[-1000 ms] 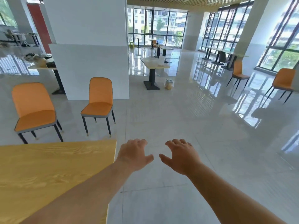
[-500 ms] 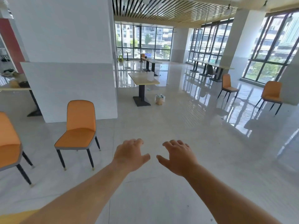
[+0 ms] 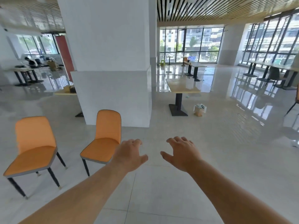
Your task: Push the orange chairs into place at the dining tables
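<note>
Glossy pale tiled floor (image 3: 210, 159), two orange chairs (image 3: 103, 143) standing on it, pedestal table (image 3: 182, 87), small bag (image 3: 199, 109) beside its base

Bare floor (image 3: 161, 191) lies under my left hand (image 3: 129, 156) and right hand (image 3: 182, 155), both spread and holding nothing. To my left stand 2 orange chairs (image 3: 105, 139), the nearer one just beside my left hand. Behind them the white pillar (image 3: 111, 78) blocks the way; right of it stands a counter (image 3: 182, 85), with open floor around
</note>
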Demonstrator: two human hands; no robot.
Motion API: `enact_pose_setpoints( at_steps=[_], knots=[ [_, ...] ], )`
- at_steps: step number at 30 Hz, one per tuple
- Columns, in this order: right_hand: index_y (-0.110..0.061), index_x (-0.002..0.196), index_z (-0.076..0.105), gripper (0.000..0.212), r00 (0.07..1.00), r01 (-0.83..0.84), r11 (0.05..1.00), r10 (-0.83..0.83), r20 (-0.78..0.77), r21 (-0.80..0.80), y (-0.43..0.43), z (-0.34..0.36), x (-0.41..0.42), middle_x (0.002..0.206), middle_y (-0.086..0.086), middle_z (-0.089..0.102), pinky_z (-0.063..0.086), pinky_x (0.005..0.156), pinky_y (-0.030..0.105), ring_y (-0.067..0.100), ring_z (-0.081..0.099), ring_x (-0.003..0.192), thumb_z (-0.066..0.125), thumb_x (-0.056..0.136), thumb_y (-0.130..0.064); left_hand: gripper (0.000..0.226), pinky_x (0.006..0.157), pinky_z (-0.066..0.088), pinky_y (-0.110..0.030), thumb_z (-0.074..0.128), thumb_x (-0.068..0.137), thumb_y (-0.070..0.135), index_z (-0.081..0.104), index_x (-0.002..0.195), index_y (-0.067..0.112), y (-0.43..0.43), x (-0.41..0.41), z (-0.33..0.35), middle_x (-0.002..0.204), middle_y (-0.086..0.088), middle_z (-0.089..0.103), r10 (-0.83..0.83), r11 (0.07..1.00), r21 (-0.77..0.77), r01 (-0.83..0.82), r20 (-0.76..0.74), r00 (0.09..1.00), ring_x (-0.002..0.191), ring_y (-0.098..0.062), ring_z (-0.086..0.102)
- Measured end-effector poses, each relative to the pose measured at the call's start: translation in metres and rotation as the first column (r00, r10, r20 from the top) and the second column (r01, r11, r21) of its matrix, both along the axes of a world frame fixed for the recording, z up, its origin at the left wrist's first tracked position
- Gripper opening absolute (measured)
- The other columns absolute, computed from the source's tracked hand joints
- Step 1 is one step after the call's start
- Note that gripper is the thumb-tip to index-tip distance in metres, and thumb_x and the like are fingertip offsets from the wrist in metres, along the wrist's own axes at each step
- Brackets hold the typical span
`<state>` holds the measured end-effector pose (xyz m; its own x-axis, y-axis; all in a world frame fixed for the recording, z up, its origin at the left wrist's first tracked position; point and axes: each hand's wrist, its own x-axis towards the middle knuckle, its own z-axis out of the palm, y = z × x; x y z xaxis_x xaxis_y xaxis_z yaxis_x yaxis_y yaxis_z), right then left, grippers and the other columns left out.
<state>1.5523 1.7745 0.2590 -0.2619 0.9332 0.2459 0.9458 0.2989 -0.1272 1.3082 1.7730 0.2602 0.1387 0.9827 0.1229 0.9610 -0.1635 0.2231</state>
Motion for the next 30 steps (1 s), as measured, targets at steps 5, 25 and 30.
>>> enact_pose_setpoints(
  at_steps=[5, 25, 30],
  knots=[
    [-0.026, 0.144, 0.050, 0.074, 0.996, -0.084, 0.996, 0.084, 0.007, -0.028, 0.101, -0.011, -0.007, 0.139, 0.001, 0.061, 0.044, 0.107, 0.043, 0.025, 0.052, 0.129, 0.039, 0.092, -0.078, 0.070, 0.102, 0.049, -0.041, 0.058, 0.091, 0.066, 0.049, 0.146, 0.022, 0.080, 0.001, -0.013, 0.142, -0.001, 0.059, 0.059, 0.998, -0.024, -0.059, 0.000, 0.998, 0.128, -0.023, 0.052],
    [-0.028, 0.145, 0.047, 0.077, 0.999, 0.005, 0.999, -0.003, 0.039, -0.037, 0.514, -0.004, 0.001, 0.140, -0.001, 0.059, 0.043, 0.108, 0.044, 0.023, 0.052, 0.128, 0.032, 0.090, -0.080, 0.076, 0.105, 0.046, -0.044, 0.051, 0.087, 0.071, 0.051, 0.144, 0.022, 0.526, 0.013, -0.022, 0.144, 0.002, 0.059, -0.026, 0.999, 0.026, 0.025, 0.032, 0.999, 0.132, -0.023, 0.051],
    [-0.028, 0.146, 0.046, 0.076, 1.000, 0.009, 0.997, -0.006, 0.028, -0.080, 0.607, -0.022, 0.024, 0.141, -0.001, 0.058, 0.042, 0.109, 0.044, 0.024, 0.051, 0.129, 0.035, 0.091, -0.080, 0.075, 0.105, 0.045, -0.043, 0.050, 0.086, 0.073, 0.051, 0.144, 0.025, 0.616, 0.034, -0.039, 0.144, 0.005, 0.059, -0.022, 1.000, 0.001, 0.022, -0.017, 1.000, 0.131, -0.021, 0.050]
  ],
)
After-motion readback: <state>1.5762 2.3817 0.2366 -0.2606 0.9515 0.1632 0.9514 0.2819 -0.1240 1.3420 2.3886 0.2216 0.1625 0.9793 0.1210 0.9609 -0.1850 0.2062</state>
